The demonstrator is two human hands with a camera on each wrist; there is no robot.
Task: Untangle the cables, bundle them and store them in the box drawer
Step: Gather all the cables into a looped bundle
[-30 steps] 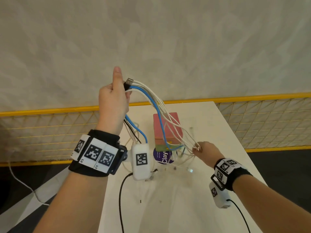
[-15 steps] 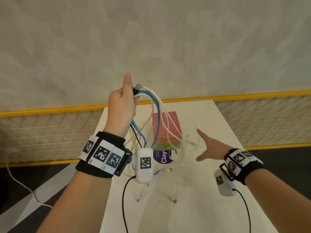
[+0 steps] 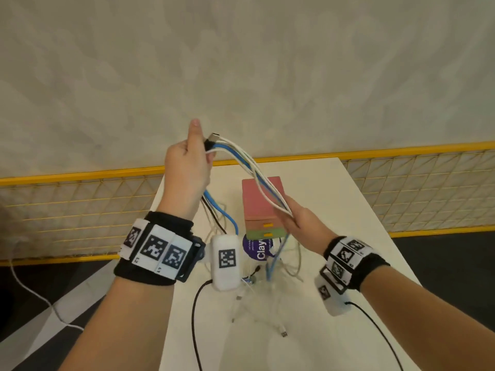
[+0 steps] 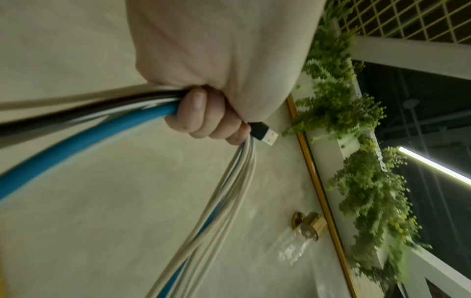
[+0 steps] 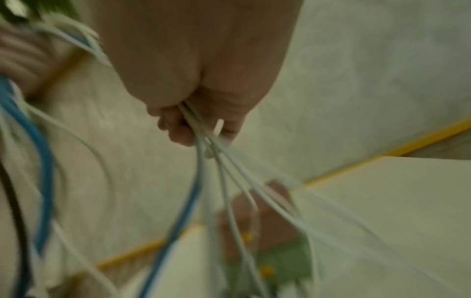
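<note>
My left hand (image 3: pixel 187 167) is raised above the table's far left and grips a bunch of white, blue and black cables (image 3: pixel 242 159); a black USB plug (image 4: pixel 262 134) sticks out past its fingers (image 4: pixel 203 119). The cables arc rightwards and down to my right hand (image 3: pixel 297 218), which pinches them in front of the box. In the right wrist view the strands (image 5: pixel 216 161) leave the curled fingers (image 5: pixel 178 129) and hang down. Loose ends (image 3: pixel 270 271) trail onto the table. The pink and green drawer box (image 3: pixel 263 210) stands behind, its drawers closed.
A purple round Clay tub (image 3: pixel 258 250) sits just in front of the box. The white table (image 3: pixel 348 210) ends at a yellow mesh railing (image 3: pixel 80 199) on the far side. A loose USB plug (image 3: pixel 284 333) lies near the table's front middle. Black wrist-camera leads (image 3: pixel 195 317) cross the near table.
My right hand let go of the cables half a second ago, opened, then moved up and left and took hold of the bunch higher up. My left hand has held its grip.
</note>
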